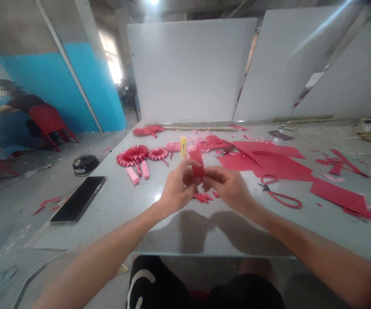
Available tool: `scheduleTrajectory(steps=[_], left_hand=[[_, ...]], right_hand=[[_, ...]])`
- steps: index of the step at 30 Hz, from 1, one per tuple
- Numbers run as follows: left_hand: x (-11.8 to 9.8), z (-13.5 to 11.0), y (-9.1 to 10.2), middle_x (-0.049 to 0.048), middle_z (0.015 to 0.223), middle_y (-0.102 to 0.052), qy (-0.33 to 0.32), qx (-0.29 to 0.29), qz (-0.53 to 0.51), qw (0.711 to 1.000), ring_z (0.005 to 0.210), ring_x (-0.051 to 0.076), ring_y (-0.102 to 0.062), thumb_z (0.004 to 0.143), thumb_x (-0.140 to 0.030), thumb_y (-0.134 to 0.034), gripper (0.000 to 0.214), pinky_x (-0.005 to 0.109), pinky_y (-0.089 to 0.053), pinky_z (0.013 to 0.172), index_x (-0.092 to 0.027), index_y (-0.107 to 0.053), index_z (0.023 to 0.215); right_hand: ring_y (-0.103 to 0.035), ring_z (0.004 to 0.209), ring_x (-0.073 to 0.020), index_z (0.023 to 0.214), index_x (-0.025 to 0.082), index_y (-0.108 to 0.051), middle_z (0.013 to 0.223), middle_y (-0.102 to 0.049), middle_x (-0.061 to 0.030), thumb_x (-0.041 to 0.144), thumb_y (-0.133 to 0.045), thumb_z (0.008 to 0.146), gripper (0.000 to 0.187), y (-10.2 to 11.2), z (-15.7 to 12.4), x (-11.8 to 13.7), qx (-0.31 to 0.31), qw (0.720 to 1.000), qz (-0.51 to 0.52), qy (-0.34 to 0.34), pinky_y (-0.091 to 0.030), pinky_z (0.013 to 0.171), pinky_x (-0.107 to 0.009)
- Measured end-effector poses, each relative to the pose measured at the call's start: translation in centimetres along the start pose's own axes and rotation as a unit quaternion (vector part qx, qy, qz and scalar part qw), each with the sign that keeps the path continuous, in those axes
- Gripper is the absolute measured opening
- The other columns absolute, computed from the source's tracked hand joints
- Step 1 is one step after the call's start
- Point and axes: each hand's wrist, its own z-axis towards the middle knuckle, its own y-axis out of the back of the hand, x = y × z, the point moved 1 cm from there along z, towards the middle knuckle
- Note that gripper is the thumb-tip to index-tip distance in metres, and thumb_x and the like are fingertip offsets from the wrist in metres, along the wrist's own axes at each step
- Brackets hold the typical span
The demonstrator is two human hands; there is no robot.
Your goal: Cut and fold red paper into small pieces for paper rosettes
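A small folded piece of red paper (197,163) is held up over the table between both hands. My left hand (180,182) pinches its left side, and the fingers of my right hand (225,182) close on its lower right edge. Small red paper scraps (203,198) lie on the table just below the hands. A yellow glue stick (183,146) stands upright behind my left hand. Red-handled scissors (280,195) rest to the right of my right hand. Pleated red paper fans (132,156) and pink folded strips (133,175) lie to the left.
Red paper sheets (278,163) spread over the table's right side, with a folded red sheet (338,195) nearer the edge. A black phone (79,199) lies at the left edge. White panels (188,68) stand behind. A person (27,101) sits by a red chair (50,122) at far left.
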Motion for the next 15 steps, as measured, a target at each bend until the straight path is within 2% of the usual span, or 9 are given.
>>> scheduleTrajectory(steps=[3,7,9,12,15], left_hand=[[-0.1,0.0,0.0,-0.0041,0.075,-0.061,-0.008,0.010,0.004,1.000,0.055,0.009,-0.061,0.083,-0.010,-0.059,0.034,0.019,-0.047,0.053,-0.022,-0.044,0.109],[-0.2,0.0,0.2,-0.0028,0.078,-0.061,-0.043,0.023,0.089,0.995,0.058,0.009,-0.061,0.089,-0.014,-0.056,0.026,0.020,-0.047,0.056,-0.022,-0.042,0.108],[-0.2,0.1,0.2,-0.0013,0.081,-0.063,-0.061,0.030,0.118,0.991,0.060,0.009,-0.061,0.091,-0.015,-0.054,0.024,0.021,-0.048,0.058,-0.022,-0.042,0.110],[-0.1,0.1,0.1,-0.0018,0.079,-0.063,-0.062,0.037,0.129,0.989,0.059,0.009,-0.060,0.090,-0.014,-0.054,0.026,0.020,-0.046,0.056,-0.023,-0.042,0.112],[-0.2,0.0,0.1,-0.0039,0.073,-0.060,-0.056,0.031,0.119,0.991,0.055,0.008,-0.057,0.089,-0.014,-0.055,0.024,0.019,-0.043,0.052,-0.023,-0.043,0.108]], right_hand=[[-0.065,0.057,-0.0139,0.096,0.020,-0.066,0.075,-0.072,-0.0015,0.035,-0.068,0.088,0.018,-0.1,-0.2,0.1,-0.004,1.000,-0.002,-0.005,-0.054,0.054,-0.027],[-0.063,0.057,-0.0131,0.110,0.024,-0.050,0.077,-0.069,0.0014,0.034,-0.069,0.087,0.031,-0.2,-0.4,-0.3,-0.026,0.999,0.002,0.017,-0.053,0.055,-0.026],[-0.062,0.058,-0.0129,0.112,0.026,-0.045,0.079,-0.068,0.0022,0.032,-0.066,0.089,0.032,-0.3,-0.4,-0.7,-0.026,0.999,-0.011,0.035,-0.052,0.058,-0.027],[-0.059,0.059,-0.0124,0.112,0.027,-0.043,0.079,-0.066,0.0033,0.025,-0.061,0.090,0.029,-0.4,-0.6,-1.4,-0.022,0.998,-0.043,0.048,-0.050,0.059,-0.026],[-0.058,0.063,-0.0125,0.117,0.027,-0.043,0.082,-0.067,0.0027,0.019,-0.058,0.089,0.033,-0.7,-0.7,-1.7,-0.017,0.996,-0.067,0.062,-0.050,0.063,-0.027]])
